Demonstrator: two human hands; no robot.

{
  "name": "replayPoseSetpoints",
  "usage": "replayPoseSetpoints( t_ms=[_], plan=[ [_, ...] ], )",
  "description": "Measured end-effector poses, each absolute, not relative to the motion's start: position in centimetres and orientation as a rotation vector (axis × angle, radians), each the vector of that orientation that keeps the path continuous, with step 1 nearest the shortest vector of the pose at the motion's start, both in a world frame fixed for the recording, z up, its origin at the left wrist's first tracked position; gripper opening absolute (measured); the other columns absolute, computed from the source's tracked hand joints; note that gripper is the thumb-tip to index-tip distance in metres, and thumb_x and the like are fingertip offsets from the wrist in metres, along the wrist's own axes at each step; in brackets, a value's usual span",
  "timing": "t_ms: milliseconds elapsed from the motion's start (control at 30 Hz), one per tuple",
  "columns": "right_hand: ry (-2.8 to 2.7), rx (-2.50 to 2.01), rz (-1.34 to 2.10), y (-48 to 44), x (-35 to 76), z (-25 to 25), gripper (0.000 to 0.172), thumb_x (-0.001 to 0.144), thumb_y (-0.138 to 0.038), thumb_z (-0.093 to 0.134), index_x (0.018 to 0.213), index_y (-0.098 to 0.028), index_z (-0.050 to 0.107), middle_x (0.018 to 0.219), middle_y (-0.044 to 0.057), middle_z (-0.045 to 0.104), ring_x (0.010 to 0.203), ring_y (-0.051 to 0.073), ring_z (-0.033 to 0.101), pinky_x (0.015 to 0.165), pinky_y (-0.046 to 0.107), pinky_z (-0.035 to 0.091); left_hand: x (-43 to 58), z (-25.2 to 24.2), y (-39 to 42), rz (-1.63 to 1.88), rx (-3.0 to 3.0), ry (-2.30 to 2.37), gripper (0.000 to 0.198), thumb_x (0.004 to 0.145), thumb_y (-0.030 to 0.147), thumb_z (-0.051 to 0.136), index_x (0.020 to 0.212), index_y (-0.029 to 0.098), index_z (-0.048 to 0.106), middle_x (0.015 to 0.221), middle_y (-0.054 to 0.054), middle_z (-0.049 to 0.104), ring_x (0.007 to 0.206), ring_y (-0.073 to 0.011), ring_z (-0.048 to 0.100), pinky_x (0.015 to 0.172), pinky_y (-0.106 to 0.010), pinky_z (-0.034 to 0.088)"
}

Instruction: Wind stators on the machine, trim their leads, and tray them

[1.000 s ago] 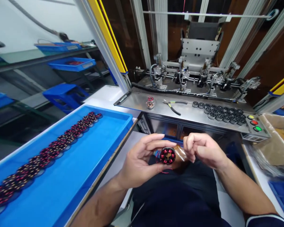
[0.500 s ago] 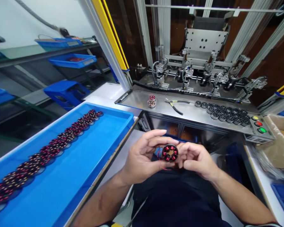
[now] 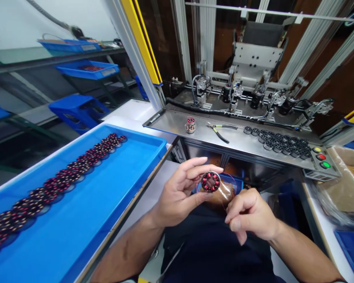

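My left hand [image 3: 178,192] holds a motor stator [image 3: 210,182] between thumb and fingers. It is a round ring with red wire windings, and its open face is turned toward me. A thin red wire [image 3: 231,179] loops from the stator over to my right hand [image 3: 250,216]. That hand is apart from the stator, thumb and fingers pinched together on the wire; its exact end is hard to make out. Behind and below the stator, a brown plastic-wrapped bundle [image 3: 221,196] shows near my lap, in front of a blue bin [image 3: 237,183].
A long blue tray [image 3: 106,196] at left holds rows of wound stators [image 3: 61,179]. On the metal machine ledge [image 3: 171,122] lie two stators [image 3: 190,125], cutting pliers [image 3: 220,131] and many black parts [image 3: 280,141]. Push buttons [image 3: 321,157] and a plastic-lined box [image 3: 342,184] are at right.
My right hand has drawn away from the stator, down and to the right, with the wire stretching between. My left hand has raised the stator slightly.
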State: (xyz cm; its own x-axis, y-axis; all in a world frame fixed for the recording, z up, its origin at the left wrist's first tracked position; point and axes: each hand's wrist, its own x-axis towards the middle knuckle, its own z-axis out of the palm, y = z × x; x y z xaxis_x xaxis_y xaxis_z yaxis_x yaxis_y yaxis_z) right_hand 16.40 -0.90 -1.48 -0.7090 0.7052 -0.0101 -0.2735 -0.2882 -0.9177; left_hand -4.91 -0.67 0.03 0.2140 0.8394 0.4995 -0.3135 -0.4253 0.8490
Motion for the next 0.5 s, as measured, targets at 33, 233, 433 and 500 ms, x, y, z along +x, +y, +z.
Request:
replayPoseSetpoints(
  t_ms=[33, 233, 433, 500],
  plan=[
    [-1.372, -0.565, 2.006, -0.6, 16.6, -1.3, 0.021, 0.075, -0.032, 0.085, 0.081, -0.015, 0.076, 0.053, 0.001, 0.068, 0.042, 0.011, 0.062, 0.043, 0.018, 0.049, -4.9, -0.1, -0.8, 1.416, 1.488, 0.521, 0.063, 0.087, 0.0, 0.066, 0.14, 0.031, 0.049, 0.13, -0.007, 0.07, 0.114, -0.0164, 0.069, 0.095, -0.023, 0.056],
    [-1.403, -0.768, 1.792, 1.5, 17.0, 0.8, 0.038, 0.083, -0.051, 0.075, 0.077, -0.014, 0.068, 0.058, 0.001, 0.066, 0.048, 0.01, 0.058, 0.05, 0.022, 0.047, -4.7, -0.7, -1.9, 1.248, 1.565, 0.478, 0.063, 0.096, 0.005, 0.053, 0.149, 0.035, 0.038, 0.144, -0.011, 0.059, 0.128, -0.0212, 0.061, 0.106, -0.034, 0.052],
    [-1.406, -0.832, 1.86, 1.1, 15.5, 1.5, 0.041, 0.082, -0.051, 0.075, 0.065, -0.017, 0.057, 0.049, -0.004, 0.056, 0.045, 0.009, 0.048, 0.046, 0.022, 0.038, -3.1, -1.6, -2.0, 1.328, 1.46, 0.537, 0.078, 0.083, 0.005, 0.073, 0.145, 0.039, 0.043, 0.133, -0.007, 0.061, 0.108, -0.0176, 0.069, 0.091, -0.025, 0.058],
    [-1.368, -0.809, 1.884, 0.7, 15.4, 1.2, 0.041, 0.08, -0.05, 0.076, 0.065, -0.017, 0.057, 0.049, -0.004, 0.056, 0.044, 0.009, 0.048, 0.047, 0.022, 0.039, -2.6, -1.8, -1.8, 1.41, 1.405, 0.526, 0.082, 0.074, 0.004, 0.082, 0.141, 0.039, 0.048, 0.118, -0.003, 0.063, 0.091, -0.0122, 0.07, 0.078, -0.018, 0.058]
  ],
)
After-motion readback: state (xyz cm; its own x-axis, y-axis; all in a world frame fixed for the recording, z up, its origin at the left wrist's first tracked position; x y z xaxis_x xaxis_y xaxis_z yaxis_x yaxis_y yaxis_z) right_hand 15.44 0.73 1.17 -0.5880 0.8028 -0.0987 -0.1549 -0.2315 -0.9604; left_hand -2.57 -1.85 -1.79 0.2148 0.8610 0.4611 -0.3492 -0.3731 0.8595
